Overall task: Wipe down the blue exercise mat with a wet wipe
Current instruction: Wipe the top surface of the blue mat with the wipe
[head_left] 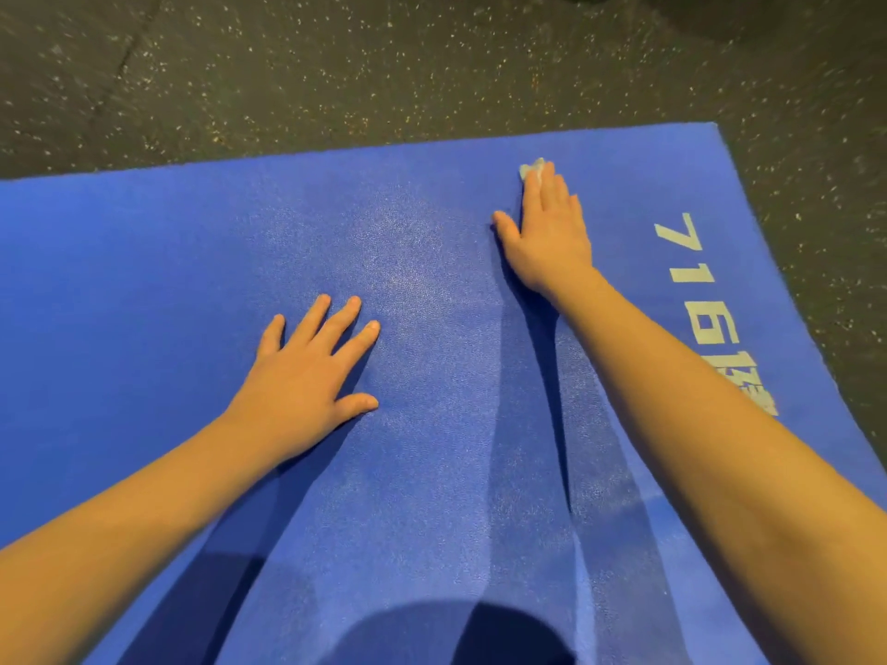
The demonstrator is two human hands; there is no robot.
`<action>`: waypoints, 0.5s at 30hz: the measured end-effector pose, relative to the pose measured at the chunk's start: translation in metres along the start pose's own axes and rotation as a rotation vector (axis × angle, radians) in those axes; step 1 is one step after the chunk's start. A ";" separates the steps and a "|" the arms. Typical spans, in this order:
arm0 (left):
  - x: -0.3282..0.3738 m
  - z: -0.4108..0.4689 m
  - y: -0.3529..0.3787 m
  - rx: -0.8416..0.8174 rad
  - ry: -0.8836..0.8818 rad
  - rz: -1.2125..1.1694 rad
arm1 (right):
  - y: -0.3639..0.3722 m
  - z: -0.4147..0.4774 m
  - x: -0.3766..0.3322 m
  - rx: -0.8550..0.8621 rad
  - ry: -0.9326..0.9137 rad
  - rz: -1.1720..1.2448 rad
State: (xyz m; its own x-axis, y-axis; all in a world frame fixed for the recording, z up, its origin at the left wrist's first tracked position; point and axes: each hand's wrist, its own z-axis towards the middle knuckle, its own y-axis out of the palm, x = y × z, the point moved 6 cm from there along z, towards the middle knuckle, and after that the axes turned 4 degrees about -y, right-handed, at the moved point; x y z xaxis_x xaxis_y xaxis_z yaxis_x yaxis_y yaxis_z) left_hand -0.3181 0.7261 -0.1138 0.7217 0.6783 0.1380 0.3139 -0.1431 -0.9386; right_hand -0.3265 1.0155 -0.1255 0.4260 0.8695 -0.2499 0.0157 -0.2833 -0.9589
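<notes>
On the blue exercise mat (144, 290), the right hand (547, 237) presses a wet wipe (531, 169) under straight fingers (552, 189). The left hand (302, 371) rests mid-mat, fingers spread.

We read "716" in the white print (692, 280), set sideways along the right edge of the blue mat (192, 280); the marks nearer us are illegible.

left hand (307, 371) and right hand (552, 232) are bare, both forearms too (as far as the view reaches).
</notes>
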 end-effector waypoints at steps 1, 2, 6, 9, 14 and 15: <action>0.001 0.000 -0.001 -0.005 -0.010 0.002 | 0.002 -0.005 -0.010 -0.010 -0.013 0.028; 0.002 0.000 0.001 -0.015 -0.011 0.005 | 0.007 -0.014 -0.022 -0.039 -0.065 0.043; 0.021 -0.011 0.003 0.005 0.036 -0.017 | 0.013 -0.055 -0.022 -0.101 -0.284 -0.045; 0.038 -0.022 0.014 -0.008 0.085 0.044 | 0.002 -0.050 0.010 -0.031 -0.086 -0.024; 0.037 -0.027 0.020 0.019 0.084 0.068 | 0.017 -0.098 -0.018 -0.096 -0.176 0.054; 0.036 -0.027 0.021 0.023 0.082 0.069 | 0.018 -0.108 -0.016 -0.106 -0.231 0.036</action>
State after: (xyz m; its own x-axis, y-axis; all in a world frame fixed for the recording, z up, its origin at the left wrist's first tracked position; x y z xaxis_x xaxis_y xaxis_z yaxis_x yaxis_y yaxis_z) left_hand -0.2687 0.7281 -0.1203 0.7897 0.6057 0.0976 0.2483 -0.1701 -0.9536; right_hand -0.2357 0.9527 -0.1240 0.2101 0.9242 -0.3190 0.1044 -0.3456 -0.9326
